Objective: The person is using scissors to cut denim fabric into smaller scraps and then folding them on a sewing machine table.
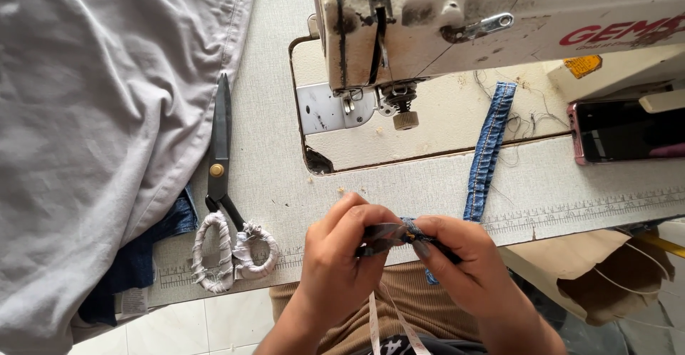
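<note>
Close to the bench (285,184) edge, left hand (335,255) grips small dark snips (378,237); right hand (464,262) pinches blue denim strip (489,148) (trimming seems underway), needing steady tension.

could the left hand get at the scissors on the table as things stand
Probably not at once: the left hand is pinching a small denim piece. The scissors lie uncovered just to its left.
</note>
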